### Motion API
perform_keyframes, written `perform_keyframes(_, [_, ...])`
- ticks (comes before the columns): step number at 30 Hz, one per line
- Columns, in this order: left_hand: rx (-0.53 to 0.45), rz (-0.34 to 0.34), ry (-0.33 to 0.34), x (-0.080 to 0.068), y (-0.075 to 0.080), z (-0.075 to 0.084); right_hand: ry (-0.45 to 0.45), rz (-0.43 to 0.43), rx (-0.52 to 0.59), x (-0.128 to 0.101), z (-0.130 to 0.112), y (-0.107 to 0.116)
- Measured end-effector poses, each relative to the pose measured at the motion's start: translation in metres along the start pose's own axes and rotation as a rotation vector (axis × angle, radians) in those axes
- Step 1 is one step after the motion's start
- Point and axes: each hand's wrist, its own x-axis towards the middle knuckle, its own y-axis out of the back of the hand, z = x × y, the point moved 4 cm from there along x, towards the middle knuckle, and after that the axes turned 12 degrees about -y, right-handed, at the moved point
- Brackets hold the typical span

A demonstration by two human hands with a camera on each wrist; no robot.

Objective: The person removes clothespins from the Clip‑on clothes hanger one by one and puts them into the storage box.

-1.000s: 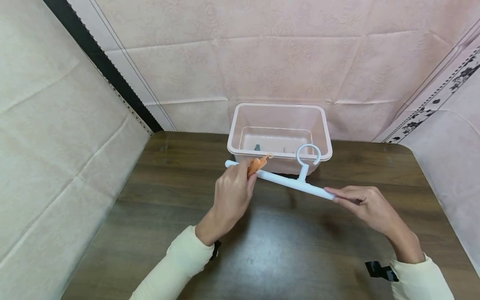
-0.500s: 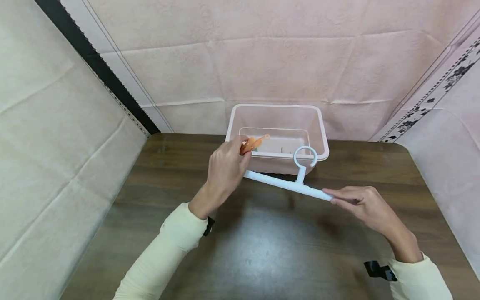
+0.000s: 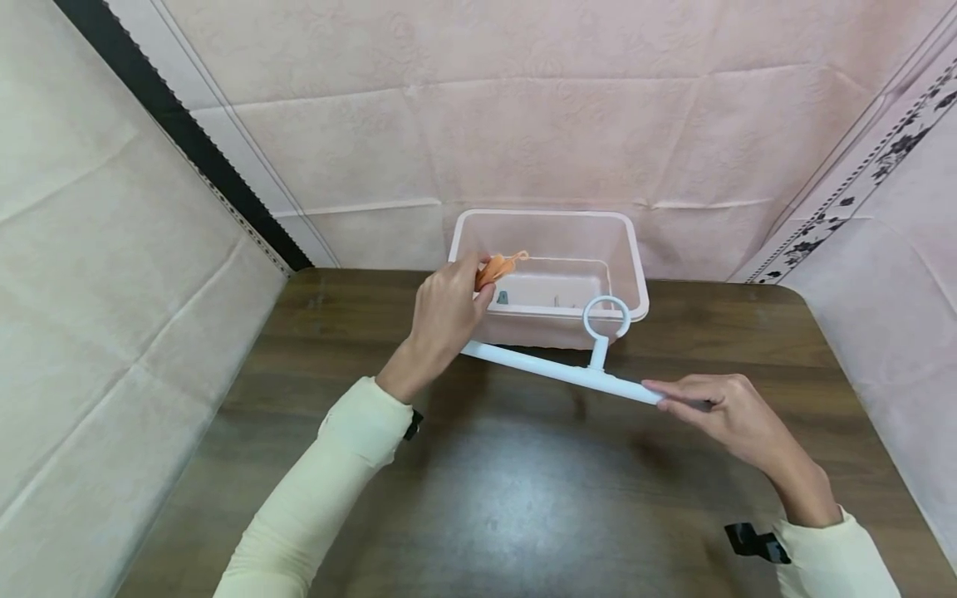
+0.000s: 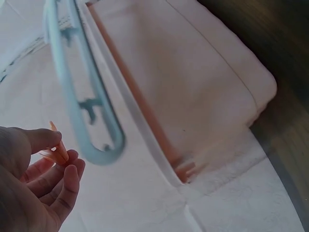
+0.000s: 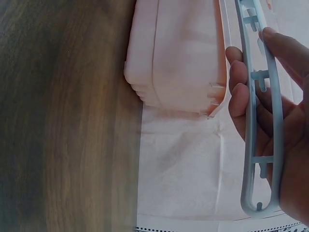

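Desk (image 3: 523, 498): dark wood, carrying all items.
Bin (image 3: 631, 249): pink, at 12 o'clock.
Hanger bar (image 3: 553, 371): white, ringed, above the desk's centre.
Right hand (image 3: 721, 415): at 3 o'clock, gripping the bar's end.
Left hand (image 3: 444, 311): at 11 o'clock, pinching the peg.
Peg (image 3: 493, 268): orange, over the bin's left rim.

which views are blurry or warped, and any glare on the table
Head view: sharp, with wide-angle bending of the wall lines at the edges and a soft pale sheen on the table before the person. Left wrist view: the bar and the bin are smeared by blur; the left hand is clearer. Right wrist view: the table is soft and streaky, the right hand and bar fairly crisp.
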Motion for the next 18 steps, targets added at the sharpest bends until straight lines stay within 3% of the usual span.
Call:
perform_keyframes(9, [0.001,-0.106,0.046,0.009,-0.018,-0.022,-0.009,0.001,0.001,-0.002,0.001,0.0])
perform_keyframes(18, [-0.028,-0.188,0.146,0.011,-0.04,-0.035,-0.016,-0.003,-0.015,-0.003,0.004,0.001])
